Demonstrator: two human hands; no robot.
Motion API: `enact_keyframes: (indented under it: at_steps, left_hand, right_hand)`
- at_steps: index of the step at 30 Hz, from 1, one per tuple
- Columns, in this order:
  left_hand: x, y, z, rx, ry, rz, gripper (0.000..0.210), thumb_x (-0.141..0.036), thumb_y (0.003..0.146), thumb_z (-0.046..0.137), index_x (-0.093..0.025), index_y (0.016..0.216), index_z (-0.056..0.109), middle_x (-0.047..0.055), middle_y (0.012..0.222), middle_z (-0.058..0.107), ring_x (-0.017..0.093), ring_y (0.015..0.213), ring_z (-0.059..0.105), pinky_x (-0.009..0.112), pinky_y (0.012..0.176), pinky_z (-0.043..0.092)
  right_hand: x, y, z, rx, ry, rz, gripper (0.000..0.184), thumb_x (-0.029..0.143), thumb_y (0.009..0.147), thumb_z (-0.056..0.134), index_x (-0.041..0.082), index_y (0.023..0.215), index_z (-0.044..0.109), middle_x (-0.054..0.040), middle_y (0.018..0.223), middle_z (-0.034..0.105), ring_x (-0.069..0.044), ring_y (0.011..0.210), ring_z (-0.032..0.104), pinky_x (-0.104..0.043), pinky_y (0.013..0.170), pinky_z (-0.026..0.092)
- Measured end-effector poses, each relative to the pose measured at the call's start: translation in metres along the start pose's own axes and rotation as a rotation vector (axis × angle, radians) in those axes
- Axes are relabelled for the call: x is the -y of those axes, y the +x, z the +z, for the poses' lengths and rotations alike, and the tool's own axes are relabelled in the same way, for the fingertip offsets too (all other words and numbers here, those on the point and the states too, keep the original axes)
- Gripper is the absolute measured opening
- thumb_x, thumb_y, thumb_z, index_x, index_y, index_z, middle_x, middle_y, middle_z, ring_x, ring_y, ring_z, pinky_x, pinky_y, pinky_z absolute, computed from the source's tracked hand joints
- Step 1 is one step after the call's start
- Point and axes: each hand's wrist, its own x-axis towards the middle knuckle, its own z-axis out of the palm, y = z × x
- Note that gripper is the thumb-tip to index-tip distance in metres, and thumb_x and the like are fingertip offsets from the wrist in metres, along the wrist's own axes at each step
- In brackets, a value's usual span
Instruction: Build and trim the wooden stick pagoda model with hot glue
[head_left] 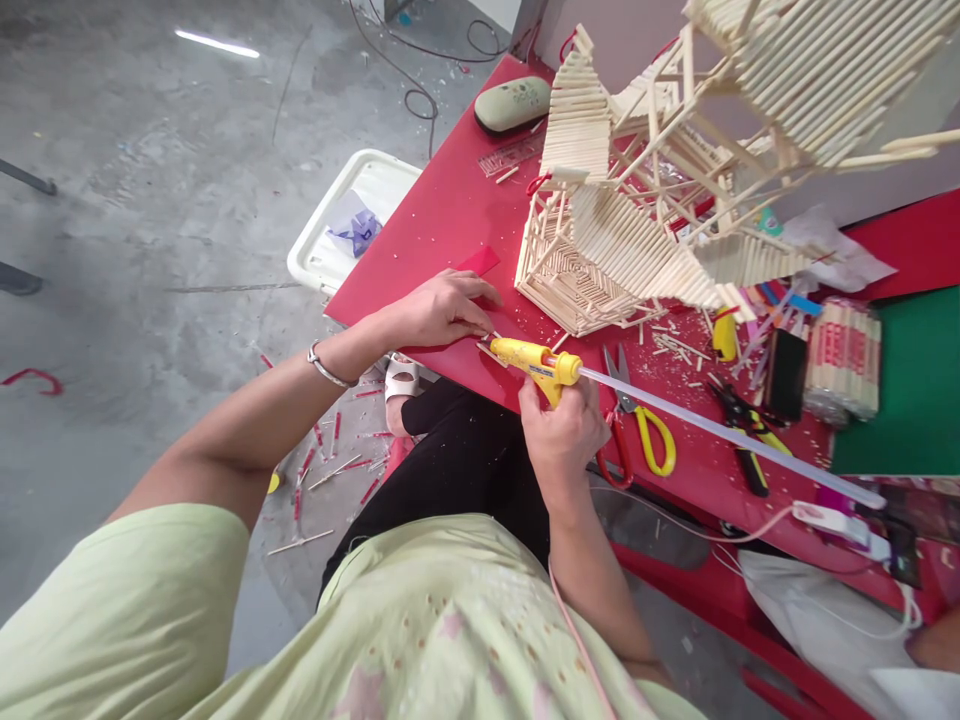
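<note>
Gripping a yellow plastic glue gun (521,354) by its handle, the right hand (564,430) is closed, fingers wrapped round it. The gun lies level above the near edge of a red tabletop (420,275), its nozzle pointing left, and a long translucent glue stick (720,432) runs out of its back end, slanting down to the right. The left hand (454,308) is palm down at the table edge, fingers bent and partly open, fingertips just beside the nozzle; whether they pinch a small piece there, I cannot tell.

Beyond the gun stands a large openwork structure of pale wooden sticks (637,240), with slatted, curving panels. A flat red triangular piece (480,262) lies just past the left hand. Right of the right hand lie scissors with one red and one yellow handle (625,400), then black-and-yellow pliers (751,472) and a wrapped bundle of pale sticks with red print (844,355). A pale green oval case (516,104) sits near the table's far corner.
</note>
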Motion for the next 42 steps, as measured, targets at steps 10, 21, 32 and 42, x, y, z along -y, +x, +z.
enact_keyframes:
  at_steps: [10,21,32,42]
  left_hand:
    - [0.001,-0.0001,0.0011,-0.022,-0.033,0.011,0.025,-0.033,0.101,0.063,-0.029,0.1,0.087,0.013,0.126,0.076,0.027,0.108,0.071,0.042,0.096,0.049]
    - [0.0,0.0008,0.0003,-0.028,0.003,0.038,0.028,-0.033,0.102,0.06,-0.027,0.101,0.087,0.014,0.126,0.076,0.026,0.106,0.071,0.04,0.093,0.049]
    - [0.0002,0.0013,0.0016,-0.044,-0.021,0.046,0.026,-0.026,0.097,0.061,-0.026,0.098,0.087,0.012,0.125,0.077,0.026,0.107,0.072,0.042,0.095,0.05]
    - [0.0029,0.0017,0.002,-0.023,-0.054,-0.009,0.02,-0.032,0.097,0.068,-0.027,0.096,0.087,0.011,0.124,0.077,0.026,0.107,0.071,0.041,0.097,0.049]
  right_hand:
    - [-0.0002,-0.0023,0.0008,0.081,-0.007,0.026,0.021,0.039,0.096,0.062,0.019,0.094,0.068,-0.0104,0.084,0.071,-0.024,0.073,0.067,-0.033,0.062,0.046]
    - [-0.0006,-0.0025,-0.0028,0.079,-0.053,-0.029,0.019,0.031,0.098,0.06,0.015,0.1,0.068,-0.0129,0.091,0.073,-0.023,0.076,0.068,-0.032,0.062,0.045]
    - [0.0015,0.0011,-0.0054,0.014,-0.117,-0.1,0.015,0.029,0.097,0.059,0.016,0.097,0.066,-0.0105,0.087,0.074,-0.022,0.072,0.068,-0.032,0.061,0.044]
    - [0.0008,-0.0005,-0.0063,0.097,-0.058,-0.032,0.018,0.029,0.097,0.058,0.015,0.101,0.068,-0.0137,0.092,0.072,-0.024,0.077,0.067,-0.032,0.061,0.044]
